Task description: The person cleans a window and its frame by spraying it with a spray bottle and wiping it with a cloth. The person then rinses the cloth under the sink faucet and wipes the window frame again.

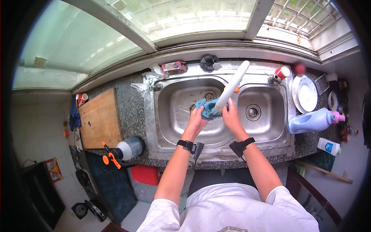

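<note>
Over the divider of the double steel sink, my left hand is closed on a wet blue cloth. My right hand is closed at the cloth's right side, beside the lower end of a long white faucet spout. The spout hides part of the cloth and of my right fingers. An orange piece shows behind the spout. Both wrists wear black straps.
On the left lie a wooden board and a spray bottle. Plates, a lavender bottle and a white bottle stand or lie on the right. A box and a red cup sit behind the sink.
</note>
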